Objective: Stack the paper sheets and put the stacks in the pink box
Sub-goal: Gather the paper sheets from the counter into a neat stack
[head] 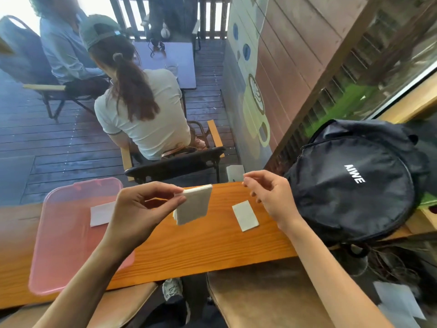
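Note:
My left hand (142,207) pinches a small white paper stack (194,204) by its left edge and holds it tilted above the wooden table (189,247). My right hand (269,197) hovers to the right of the stack, fingers loosely curled with nothing in them. Under that hand a single white paper sheet (245,215) lies flat on the table. The pink box (59,233) sits at the table's left end, translucent and shallow. Inside it lies another white stack (101,214), partly hidden by my left hand.
A black backpack (354,183) fills the table's right end, close to my right hand. Beyond the far table edge a person sits in a black chair (175,164), back turned. Brown cushioned seats (260,299) lie below the near edge. A painted wall stands at right.

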